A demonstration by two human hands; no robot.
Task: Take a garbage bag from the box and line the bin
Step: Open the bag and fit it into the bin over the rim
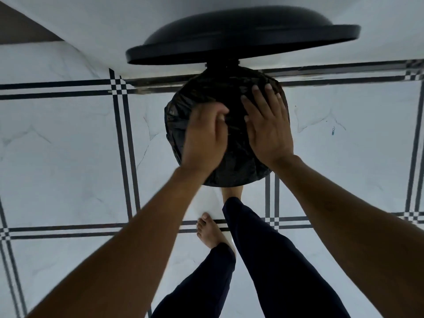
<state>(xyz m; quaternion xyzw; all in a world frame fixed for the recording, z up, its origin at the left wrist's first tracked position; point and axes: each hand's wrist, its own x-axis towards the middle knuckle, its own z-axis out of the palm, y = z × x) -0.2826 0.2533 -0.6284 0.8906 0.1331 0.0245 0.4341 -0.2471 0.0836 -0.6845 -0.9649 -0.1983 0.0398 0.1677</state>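
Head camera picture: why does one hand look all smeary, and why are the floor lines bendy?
In the head view, the left hand is motion-blurred while the right hand on the black bag looks sharper; the wide-angle lens bends the tile lines near the edges.

From where I stand, no words, labels, brand names or numbers can be read on anything here; every surface is bare of lettering.

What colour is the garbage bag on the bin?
Black and glossy, crinkled; the garbage bag shows best in the head view, under both hands.
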